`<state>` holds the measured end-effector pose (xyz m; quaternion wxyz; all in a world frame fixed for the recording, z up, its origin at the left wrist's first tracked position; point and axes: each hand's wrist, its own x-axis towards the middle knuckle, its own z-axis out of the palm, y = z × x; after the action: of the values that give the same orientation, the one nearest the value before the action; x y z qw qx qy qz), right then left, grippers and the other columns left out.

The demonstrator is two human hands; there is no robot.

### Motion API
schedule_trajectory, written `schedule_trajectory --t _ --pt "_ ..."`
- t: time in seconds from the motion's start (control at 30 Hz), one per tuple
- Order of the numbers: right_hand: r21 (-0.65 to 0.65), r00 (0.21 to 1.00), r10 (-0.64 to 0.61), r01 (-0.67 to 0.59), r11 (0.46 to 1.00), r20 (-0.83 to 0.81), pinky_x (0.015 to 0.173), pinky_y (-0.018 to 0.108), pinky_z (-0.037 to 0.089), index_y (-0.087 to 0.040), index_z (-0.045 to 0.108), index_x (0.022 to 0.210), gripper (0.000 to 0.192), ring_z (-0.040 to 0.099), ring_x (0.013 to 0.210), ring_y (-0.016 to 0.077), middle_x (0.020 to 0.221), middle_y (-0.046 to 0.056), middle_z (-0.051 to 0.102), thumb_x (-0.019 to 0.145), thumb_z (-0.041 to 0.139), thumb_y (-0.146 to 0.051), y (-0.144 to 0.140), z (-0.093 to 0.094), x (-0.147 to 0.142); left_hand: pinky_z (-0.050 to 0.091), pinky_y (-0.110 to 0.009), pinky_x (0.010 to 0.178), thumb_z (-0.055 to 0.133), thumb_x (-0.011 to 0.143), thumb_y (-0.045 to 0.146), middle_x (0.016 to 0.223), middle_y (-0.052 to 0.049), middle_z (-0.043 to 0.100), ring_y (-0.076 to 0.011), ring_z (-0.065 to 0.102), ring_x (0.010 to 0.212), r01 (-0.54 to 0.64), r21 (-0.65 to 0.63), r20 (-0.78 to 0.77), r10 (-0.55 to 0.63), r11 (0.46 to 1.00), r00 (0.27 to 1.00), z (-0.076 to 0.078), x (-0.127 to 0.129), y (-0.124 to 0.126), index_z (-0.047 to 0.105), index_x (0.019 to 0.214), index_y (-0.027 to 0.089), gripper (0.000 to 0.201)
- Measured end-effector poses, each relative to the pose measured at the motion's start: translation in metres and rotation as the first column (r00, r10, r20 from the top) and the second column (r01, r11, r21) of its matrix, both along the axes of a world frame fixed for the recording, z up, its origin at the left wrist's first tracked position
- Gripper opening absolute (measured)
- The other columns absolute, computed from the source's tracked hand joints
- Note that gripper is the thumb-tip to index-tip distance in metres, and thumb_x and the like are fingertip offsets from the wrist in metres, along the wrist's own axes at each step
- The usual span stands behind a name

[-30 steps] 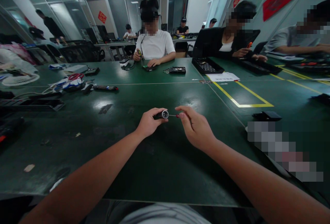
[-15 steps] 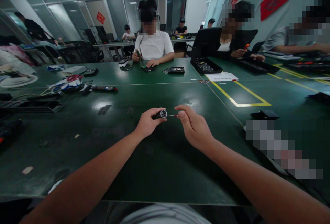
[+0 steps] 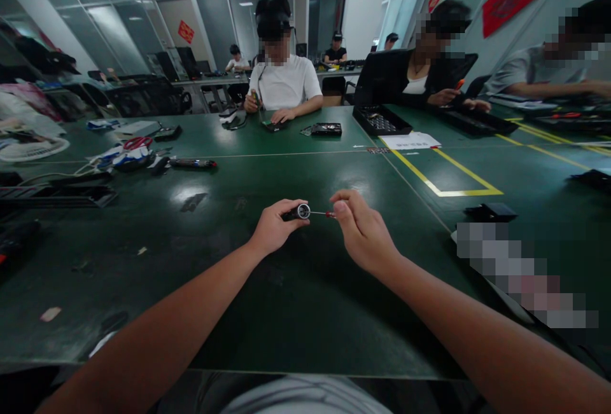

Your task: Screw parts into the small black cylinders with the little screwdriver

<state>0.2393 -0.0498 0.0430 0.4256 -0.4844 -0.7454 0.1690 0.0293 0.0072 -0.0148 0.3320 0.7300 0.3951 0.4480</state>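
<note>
My left hand is closed around a small black cylinder, whose round open end with a silvery rim faces right and toward me. It may be a flashlight body, but most of it is hidden by my fingers. In my right hand is a thin screwdriver with a red part near the fingers, pinched between thumb and forefinger. Its metal shaft points left, with the tip at the cylinder's open end; whether it touches anything inside cannot be made out. Both hands are above the green tabletop.
A dark pen-like tool and red-handled scissors lie at the left. A black tray stands farther back, beside a paper sheet. A small black box is at right. Co-workers sit across the table.
My right hand has shifted slightly right, drawing the screwdriver a little away from the cylinder and showing more of its red part. The left hand stays nearly still.
</note>
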Motion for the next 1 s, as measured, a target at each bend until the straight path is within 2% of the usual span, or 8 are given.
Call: schedule_trajectory --t 0.1,0.3,0.53,0.77,0.83,0.9,0.97,1.0 --pt "0.005 1.000 -0.024 0.024 1.000 0.007 0.057 0.030 0.035 -0.022 0.051 0.108 0.018 0.056 0.059 0.0165 0.071 0.000 0.060 0.103 0.037 -0.033 0.001 0.000 -0.001 0.047 -0.040 0.098 0.082 0.076 0.021 0.109 -0.006 0.071 -0.0222 0.065 0.104 0.001 0.006 0.000 -0.001 1.000 1.000 0.001 0.000 0.000 0.073 0.115 0.023 0.040" --pt "0.020 0.997 0.005 -0.003 1.000 -0.081 0.062 0.031 0.043 -0.020 0.046 0.112 0.017 0.057 0.065 0.0169 0.077 0.000 0.059 0.097 0.046 -0.028 0.005 -0.006 -0.001 0.048 -0.040 0.098 0.081 0.078 0.024 0.109 -0.006 0.070 -0.0219 0.065 0.104 -0.010 -0.004 0.031 0.010 1.000 0.999 -0.004 -0.002 0.004 0.072 0.118 0.024 0.041" --pt "-0.015 0.962 -0.041 0.038 0.999 -0.271 0.070 0.034 0.049 -0.020 0.060 0.099 0.021 0.066 0.077 0.0190 0.087 0.004 0.069 0.093 0.061 -0.040 0.009 -0.011 0.001 0.046 -0.039 0.101 0.082 0.077 0.022 0.111 -0.006 0.071 -0.0216 0.065 0.106 -0.008 0.046 -0.037 0.010 0.999 0.999 0.002 -0.002 0.002 0.072 0.117 0.024 0.042" --pt "-0.008 0.954 -0.027 0.025 1.000 -0.298 0.071 0.033 0.052 -0.021 0.066 0.104 0.028 0.067 0.074 0.0177 0.078 0.002 0.069 0.101 0.047 -0.041 0.008 -0.008 0.001 0.047 -0.040 0.101 0.082 0.078 0.023 0.112 -0.006 0.072 -0.0224 0.065 0.106 -0.019 0.077 -0.087 0.025 0.997 0.996 0.008 -0.001 -0.003 0.072 0.118 0.023 0.041" --pt "-0.053 0.944 -0.067 0.052 0.997 -0.323 0.070 0.034 0.052 -0.021 0.064 0.099 0.029 0.065 0.072 0.0176 0.076 0.002 0.068 0.100 0.047 -0.043 0.014 -0.011 0.002 0.048 -0.040 0.100 0.081 0.078 0.022 0.112 -0.006 0.072 -0.0221 0.066 0.106 -0.012 0.103 -0.103 0.023 0.995 0.994 0.011 -0.001 -0.004 0.071 0.118 0.023 0.042" --pt "-0.152 0.891 -0.122 0.060 0.987 -0.438 0.068 0.035 0.053 -0.021 0.062 0.095 0.031 0.064 0.069 0.0178 0.074 0.002 0.066 0.099 0.047 -0.048 0.025 -0.017 0.005 0.049 -0.040 0.100 0.080 0.079 0.021 0.114 -0.006 0.072 -0.0219 0.066 0.106 0.019 0.144 -0.141 0.002 0.989 0.990 0.014 0.000 -0.006 0.071 0.119 0.024 0.041" --pt "-0.309 0.778 -0.151 -0.058 0.949 -0.610 0.064 0.036 0.055 -0.021 0.059 0.090 0.034 0.060 0.061 0.0172 0.069 0.001 0.061 0.096 0.049 -0.053 0.036 -0.023 0.010 0.049 -0.041 0.100 0.079 0.081 0.022 0.116 -0.006 0.071 -0.0221 0.066 0.108 0.043 0.176 -0.184 -0.010 0.983 0.983 0.018 -0.001 -0.006 0.071 0.120 0.025 0.040" --pt "-0.385 0.737 -0.152 -0.155 0.910 -0.658 0.062 0.036 0.056 -0.021 0.057 0.086 0.035 0.056 0.056 0.0166 0.064 0.000 0.057 0.095 0.049 -0.054 0.041 -0.026 0.013 0.049 -0.041 0.100 0.078 0.081 0.022 0.116 -0.006 0.071 -0.0223 0.066 0.108 0.041 0.181 -0.199 -0.004 0.983 0.980 0.019 -0.002 -0.006 0.071 0.120 0.025 0.039"
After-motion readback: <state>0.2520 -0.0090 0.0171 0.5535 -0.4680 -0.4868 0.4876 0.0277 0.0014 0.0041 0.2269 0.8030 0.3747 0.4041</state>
